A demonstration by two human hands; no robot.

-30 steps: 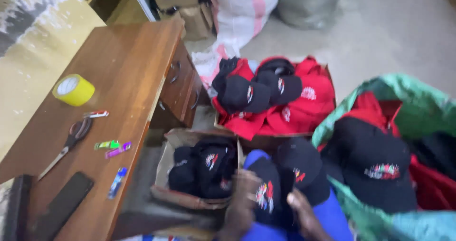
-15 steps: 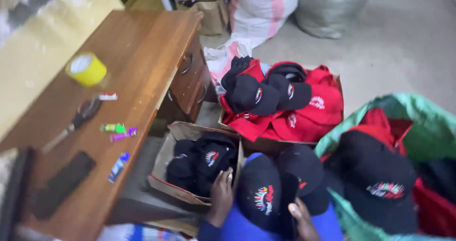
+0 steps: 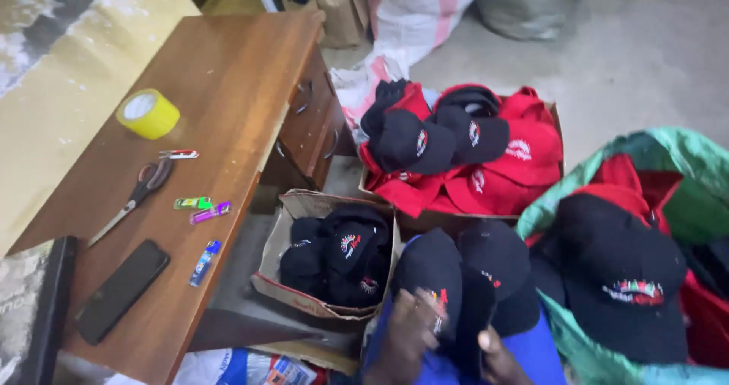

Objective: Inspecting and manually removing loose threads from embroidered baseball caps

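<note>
Wooden worktop point(image 3: 228, 81) at left carries yellow tape roll point(image 3: 148, 114), scissors point(image 3: 137, 195), black phone point(image 3: 121, 290). Cardboard box point(image 3: 277, 241) of black caps beside it. Left hand point(image 3: 406, 339) grasps black cap point(image 3: 433, 279) on lap; right hand point(image 3: 497, 358) touches same cap, grip unclear.

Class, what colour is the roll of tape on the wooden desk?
Yellow; the roll of tape shows best in the head view.

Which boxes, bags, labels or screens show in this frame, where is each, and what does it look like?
Small cardboard box: floor beside the desk, open, brown, holding black caps.
Larger cardboard box: behind it, open, holding red and black caps.
Green sack: right edge, open, caps inside.
White sack with pink stripes: top centre, bulging.
Phone: desk's near end, flat black rectangle, screen dark.
</note>
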